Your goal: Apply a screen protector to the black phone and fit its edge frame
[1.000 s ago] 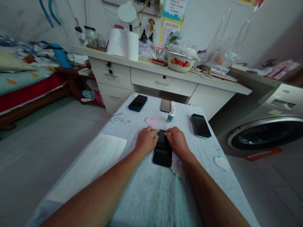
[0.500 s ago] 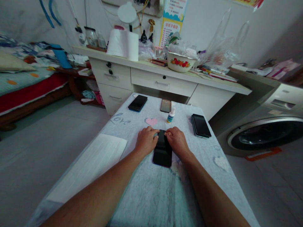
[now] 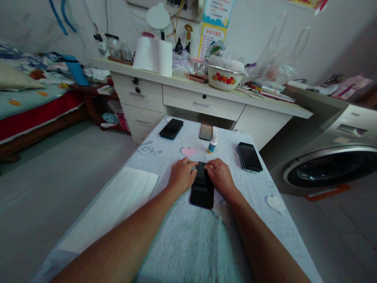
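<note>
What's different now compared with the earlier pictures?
Nothing visibly moved, and I see nothing newly grasped or released. The left hand and right hand stay at the dark phone's far end; the small bottle stands where it stood.

A phone (image 3: 202, 192) lies on the table (image 3: 182, 239), the left hand (image 3: 182, 174) and right hand (image 3: 220, 175) flanking its far end. From it, a bottle (image 3: 212, 144) stands just past 12 o'clock, a second phone (image 3: 171, 129) lies at 11, stacked phones (image 3: 250, 157) at 2, a sheet (image 3: 114, 208) at 9. Behind the table, a desk (image 3: 204, 105) spans 12.
</note>
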Demonstrator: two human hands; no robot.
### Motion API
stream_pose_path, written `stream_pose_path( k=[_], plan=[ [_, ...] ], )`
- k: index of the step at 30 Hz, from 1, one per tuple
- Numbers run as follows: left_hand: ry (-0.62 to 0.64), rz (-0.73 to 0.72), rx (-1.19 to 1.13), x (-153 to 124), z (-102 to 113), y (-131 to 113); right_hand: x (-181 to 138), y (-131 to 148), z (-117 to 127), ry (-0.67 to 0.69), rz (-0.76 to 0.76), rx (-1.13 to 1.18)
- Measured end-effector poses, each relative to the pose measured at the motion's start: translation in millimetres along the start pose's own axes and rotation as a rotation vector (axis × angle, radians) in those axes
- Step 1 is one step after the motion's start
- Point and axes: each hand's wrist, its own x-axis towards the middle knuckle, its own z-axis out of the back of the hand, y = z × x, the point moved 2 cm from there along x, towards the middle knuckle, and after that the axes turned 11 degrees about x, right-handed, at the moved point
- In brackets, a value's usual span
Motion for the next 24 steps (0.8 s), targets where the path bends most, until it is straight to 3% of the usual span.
stream_pose_path(
  k=[24],
  plan=[
    [0.01, 0.011, -0.001, -0.8, 2.2, -1.2, -3.1, 2.4, 2.0, 0.025, 0.021, -0.004]
  ],
)
